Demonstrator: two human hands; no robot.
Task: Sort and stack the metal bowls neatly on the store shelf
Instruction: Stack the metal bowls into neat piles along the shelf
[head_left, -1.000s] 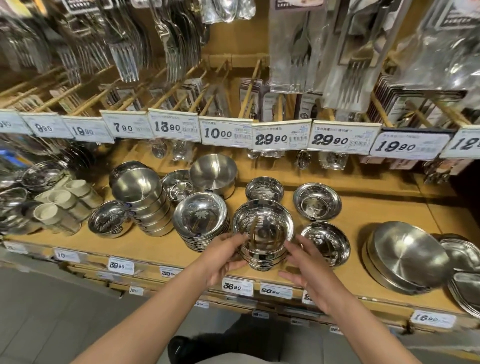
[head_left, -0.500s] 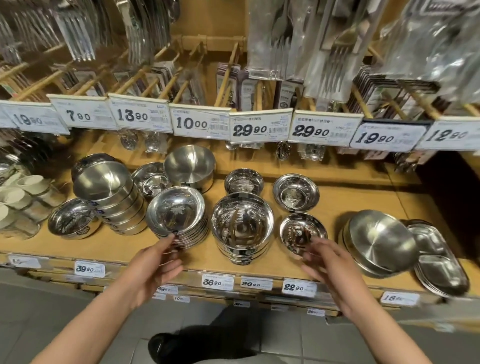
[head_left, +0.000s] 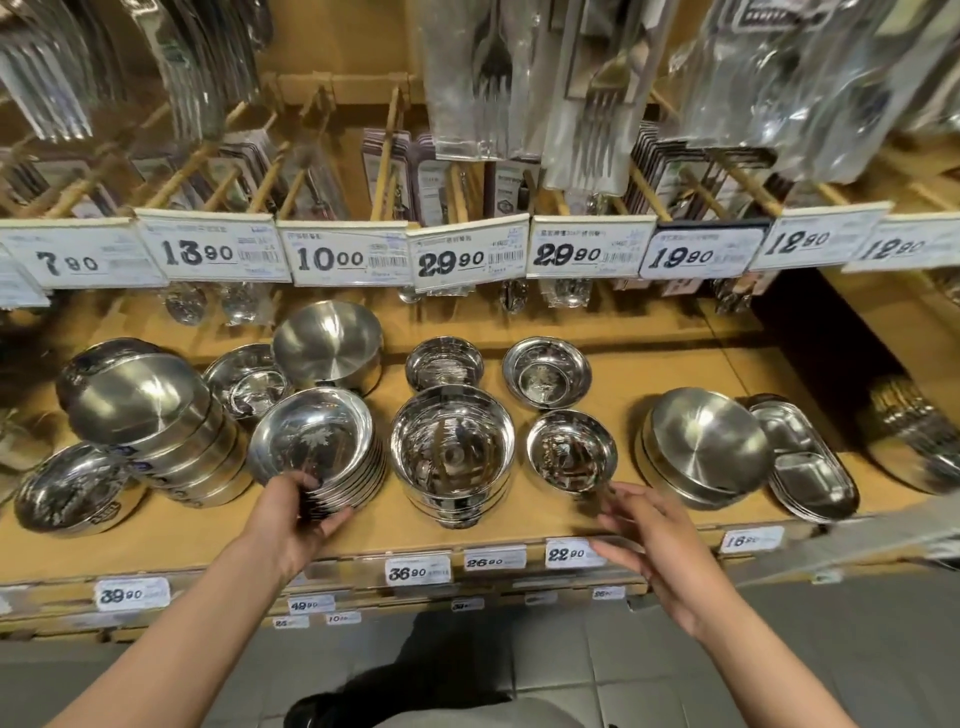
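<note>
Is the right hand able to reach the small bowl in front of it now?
Probably yes. The right hand is open, its fingertips just short of the near rim of the small bowl, with only bare shelf between them. The left hand is busy at another stack.

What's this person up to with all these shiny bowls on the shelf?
Someone is tidying metal bowls on a wooden store shelf. Their left hand grips the front edge of a stack of shallow bowls. The right hand is open, its fingers just short of a small single bowl. Between the hands stands a stack of deep bowls that neither hand touches.
</note>
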